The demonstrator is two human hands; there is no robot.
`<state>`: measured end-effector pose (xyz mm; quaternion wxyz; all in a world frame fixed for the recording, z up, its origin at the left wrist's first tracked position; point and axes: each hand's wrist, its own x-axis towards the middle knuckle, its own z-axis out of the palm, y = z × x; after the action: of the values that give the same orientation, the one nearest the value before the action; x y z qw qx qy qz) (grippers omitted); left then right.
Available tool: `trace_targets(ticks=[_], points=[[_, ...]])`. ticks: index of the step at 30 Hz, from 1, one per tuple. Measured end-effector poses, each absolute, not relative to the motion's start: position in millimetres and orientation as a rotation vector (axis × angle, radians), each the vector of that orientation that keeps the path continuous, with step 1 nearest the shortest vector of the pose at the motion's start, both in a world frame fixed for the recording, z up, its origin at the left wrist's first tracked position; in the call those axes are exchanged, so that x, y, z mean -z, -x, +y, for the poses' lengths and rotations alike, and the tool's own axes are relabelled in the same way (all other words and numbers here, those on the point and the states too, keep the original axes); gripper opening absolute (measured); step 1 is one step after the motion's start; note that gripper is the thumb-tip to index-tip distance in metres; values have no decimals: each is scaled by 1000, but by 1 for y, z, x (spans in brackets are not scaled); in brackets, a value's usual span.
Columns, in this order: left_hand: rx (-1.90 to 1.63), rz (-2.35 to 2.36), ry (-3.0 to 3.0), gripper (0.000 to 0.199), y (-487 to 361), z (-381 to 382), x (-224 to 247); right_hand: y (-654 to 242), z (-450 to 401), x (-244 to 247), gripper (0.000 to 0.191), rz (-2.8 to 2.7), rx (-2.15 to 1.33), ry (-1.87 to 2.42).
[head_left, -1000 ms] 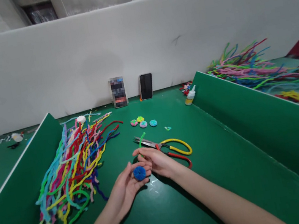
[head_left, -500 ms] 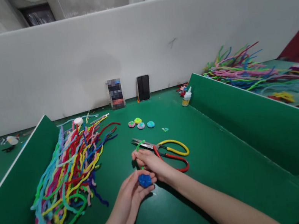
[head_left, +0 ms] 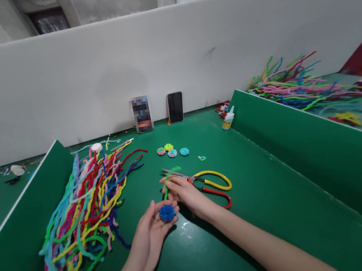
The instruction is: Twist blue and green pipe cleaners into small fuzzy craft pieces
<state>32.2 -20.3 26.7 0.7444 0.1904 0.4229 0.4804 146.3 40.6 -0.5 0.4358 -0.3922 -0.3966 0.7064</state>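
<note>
My left hand [head_left: 154, 224] cradles a round, fuzzy blue pipe-cleaner disc [head_left: 167, 213] on its fingers, thumb raised beside it. Just above and to the right, my right hand [head_left: 182, 190] pinches a green pipe cleaner [head_left: 174, 170], blurred by motion, whose lower part runs down toward the blue disc. Whether the two are joined I cannot tell. Behind my right hand lie scissors [head_left: 217, 178] with one yellow and one red handle, their blades partly covered by the green strand and fingers.
Loose coloured pipe cleaners [head_left: 85, 208] fill the left side. Several small flower-like discs [head_left: 172, 153] sit farther back, near green scraps [head_left: 202, 158]. Phones [head_left: 175, 107] lean on the back wall. A glue bottle [head_left: 228, 118] stands by the right green divider [head_left: 295, 148].
My left hand has shifted slightly left with the blue disc, its fingers looser. My right hand and the green pipe cleaner have moved a little. The whole view has tilted slightly.
</note>
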Motion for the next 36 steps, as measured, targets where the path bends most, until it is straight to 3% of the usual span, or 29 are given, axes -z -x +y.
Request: trace_targets(ticks=[7,13,15,20,25,36], points=[[-1215,850,-372,32,-20,-6,-27,-144,34,-6,22,-1113,-1739,976],[-1201,827,-488,33,-22,-8,-19,-135,21,-8,36,-1167,-1738,883],[-1206,857,-541,34,-23,-10,-16,-133,17,-9,39,-1246,-1634,940],[-1197,1084,-773,33,-23,-11,-15,-134,13,-11,24,-1604,-1163,1092],[-1126,1381,-1139,25,-18,-9,-19,-139,15,-8,27,-1874,-839,1083],[-1033,1490,-1618,22,-8,-1,-12,-144,17,-10,21,-2053,-664,1027]])
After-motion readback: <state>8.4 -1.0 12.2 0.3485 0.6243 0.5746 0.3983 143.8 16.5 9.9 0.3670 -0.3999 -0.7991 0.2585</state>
